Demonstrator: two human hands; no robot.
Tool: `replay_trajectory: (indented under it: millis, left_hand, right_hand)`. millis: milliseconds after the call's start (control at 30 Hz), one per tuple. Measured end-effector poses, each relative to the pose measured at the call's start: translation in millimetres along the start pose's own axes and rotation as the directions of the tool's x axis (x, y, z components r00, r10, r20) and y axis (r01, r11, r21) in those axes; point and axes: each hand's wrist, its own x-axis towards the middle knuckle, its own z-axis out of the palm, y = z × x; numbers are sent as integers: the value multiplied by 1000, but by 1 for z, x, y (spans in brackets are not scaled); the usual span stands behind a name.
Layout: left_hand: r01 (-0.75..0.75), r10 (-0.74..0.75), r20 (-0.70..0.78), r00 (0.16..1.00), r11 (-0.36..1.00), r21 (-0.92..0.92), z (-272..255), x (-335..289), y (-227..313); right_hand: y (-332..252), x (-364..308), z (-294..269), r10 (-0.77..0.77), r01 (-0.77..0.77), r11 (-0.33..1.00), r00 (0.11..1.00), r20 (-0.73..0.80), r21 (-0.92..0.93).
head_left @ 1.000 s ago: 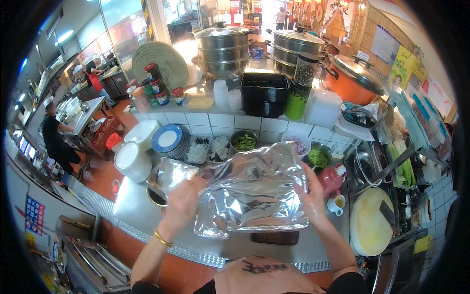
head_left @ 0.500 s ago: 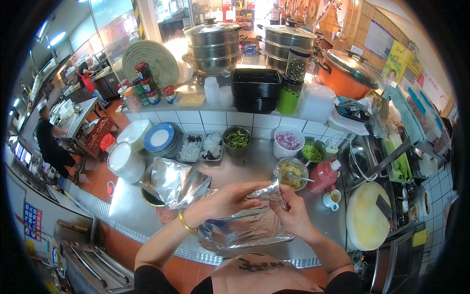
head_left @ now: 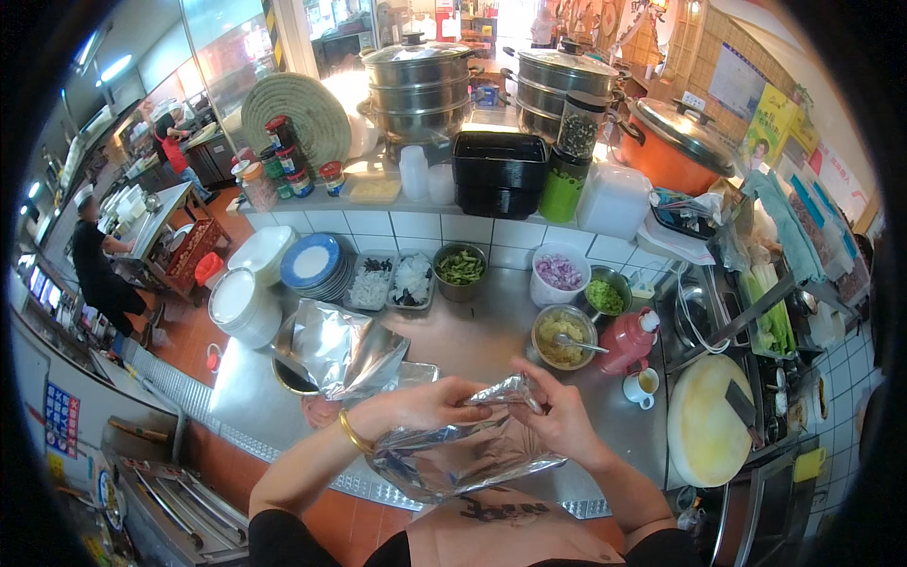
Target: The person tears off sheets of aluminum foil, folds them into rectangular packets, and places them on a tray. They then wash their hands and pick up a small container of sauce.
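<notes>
Close to my body at the counter's near edge, a crumpled silver foil sheet (head_left: 463, 452) hangs between my two hands, its top edge gathered. My left hand (head_left: 430, 402), with a gold bangle at the wrist, has its fingers closed on the foil's upper edge. On the other side my right hand (head_left: 564, 418) pinches the gathered corner between thumb and fingers. Whether anything is wrapped inside the foil is hidden. To the left, another foil piece (head_left: 350, 345) lies over a round pot (head_left: 286, 376), of which only part of the rim shows.
Beyond my right hand stand a bowl of yellowish mash (head_left: 564, 354) with a spoon, a pink bottle (head_left: 627, 342) and a small white cup (head_left: 641, 386). A cleaver (head_left: 742, 404) rests on a round cutting board (head_left: 699, 444). Stacked plates (head_left: 310, 260) and ingredient containers (head_left: 412, 282) line the back.
Both hands have come slightly nearer my body with the foil. Its raised top edge is now folded lower, and my right fingers have shifted along it.
</notes>
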Motion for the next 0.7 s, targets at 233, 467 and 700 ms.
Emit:
replay_trajectory:
  millis: [233, 467, 700]
  left_hand:
    - [22, -38, -182, 983, 996, -86, 20, -3, -5]
    - [-68, 42, -258, 965, 994, -90, 25, -4, -6]
    - [-20, 6, -100, 995, 989, -144, 25, 2, -26]
  right_hand:
    - [2, -3, 6, 151, -148, 987, 987, -49, 61]
    - [-4, 7, 0, 264, -254, 944, 964, 21, -209]
    - [-18, 8, -15, 488, -353, 820, 842, 229, -450]
